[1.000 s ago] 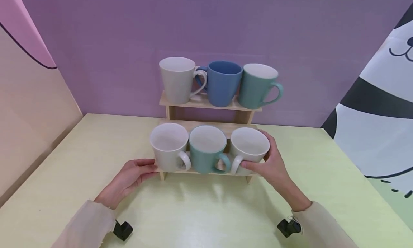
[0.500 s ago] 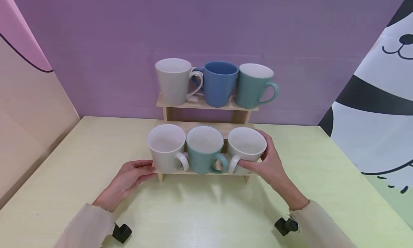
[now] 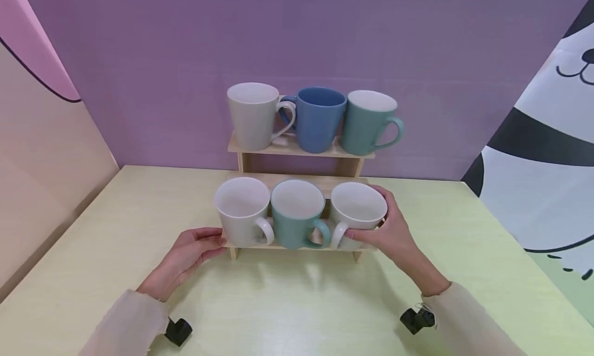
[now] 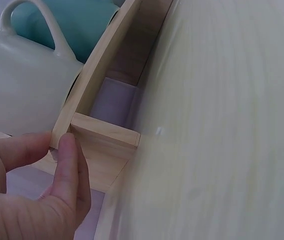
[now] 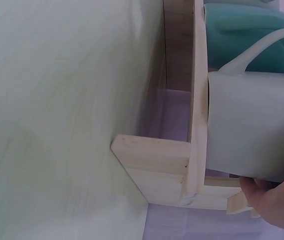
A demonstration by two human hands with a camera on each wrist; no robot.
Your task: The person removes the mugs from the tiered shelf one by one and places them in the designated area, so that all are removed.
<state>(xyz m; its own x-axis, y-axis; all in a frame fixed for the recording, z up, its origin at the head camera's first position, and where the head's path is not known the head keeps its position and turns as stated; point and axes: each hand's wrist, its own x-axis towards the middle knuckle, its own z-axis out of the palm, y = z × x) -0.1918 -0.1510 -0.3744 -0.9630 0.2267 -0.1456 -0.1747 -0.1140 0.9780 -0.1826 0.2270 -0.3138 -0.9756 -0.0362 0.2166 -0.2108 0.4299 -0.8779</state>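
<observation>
A tiered wooden shelf stands on the table. On its lower front board are a white mug at left, a teal mug in the middle and another white mug at right. My right hand grips that right-hand white mug from its outer side, thumb near the handle; the other fingers are mostly hidden behind it. In the left wrist view, my left hand pinches the left end of the lower board between thumb and fingers. The mug in the right wrist view stands upright on the board.
The top board carries a white mug, a blue mug and a teal mug. A purple wall rises close behind the shelf. The pale table extends in front and to both sides.
The head view shifts slightly. Both hands keep their holds, and the mugs stay in the same places on the shelf.
</observation>
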